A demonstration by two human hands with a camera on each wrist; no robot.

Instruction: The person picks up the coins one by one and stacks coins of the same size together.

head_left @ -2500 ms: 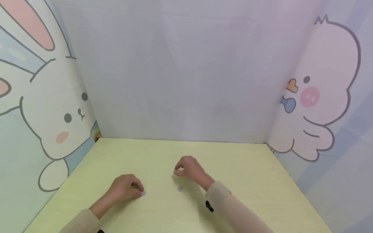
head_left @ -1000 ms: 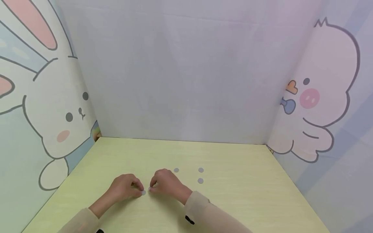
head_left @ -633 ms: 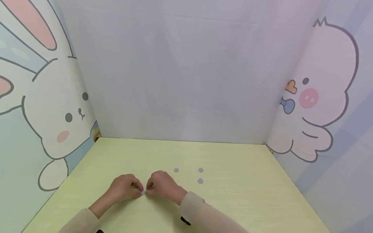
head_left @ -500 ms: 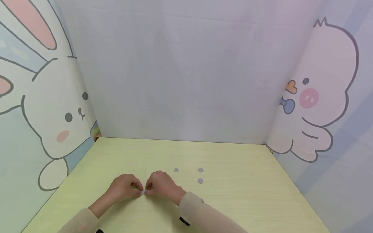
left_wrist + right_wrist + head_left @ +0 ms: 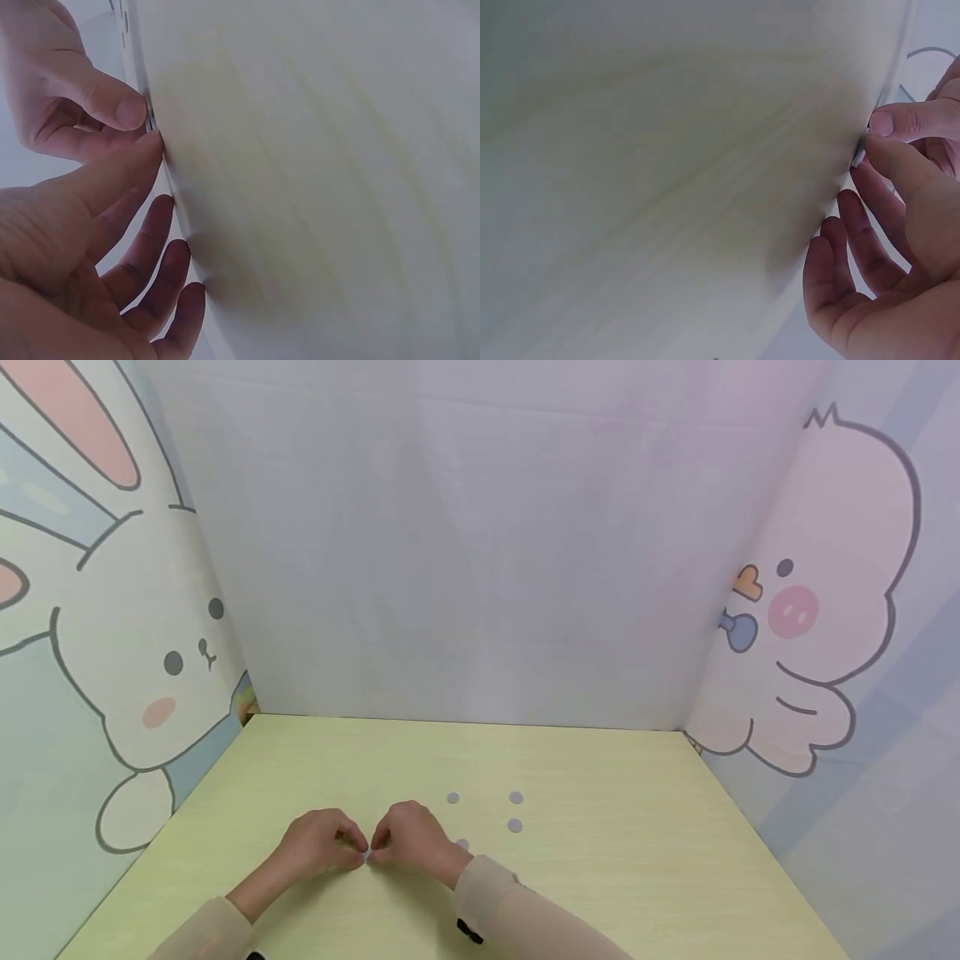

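In the head view my left hand [image 5: 318, 842] and my right hand [image 5: 412, 835] meet fingertip to fingertip, low over the left part of the table. A small grey coin-like disc [image 5: 367, 855] shows between them, pinched by the left thumb and index finger. The right thumb and index finger pinch another disc against it, mostly covered by the fingers. From the right wrist, a thin metallic edge of a disc [image 5: 859, 148] is visible at the touching fingertips. In both wrist views the other fingers are loosely bent, their tips at the tabletop [image 5: 337, 187].
Several like discs lie flat right of the hands: a far-left disc [image 5: 453, 797], a far-right disc [image 5: 516, 797], a disc [image 5: 515, 826] just nearer, and one disc [image 5: 462, 845] partly behind the right wrist. A pale curtain [image 5: 480, 568] stands along the table's back edge.
The right hand has come left and nearer from beside the far-left disc, bringing a disc up to the left hand's disc. Discs it had covered now show. The left hand has stayed put.
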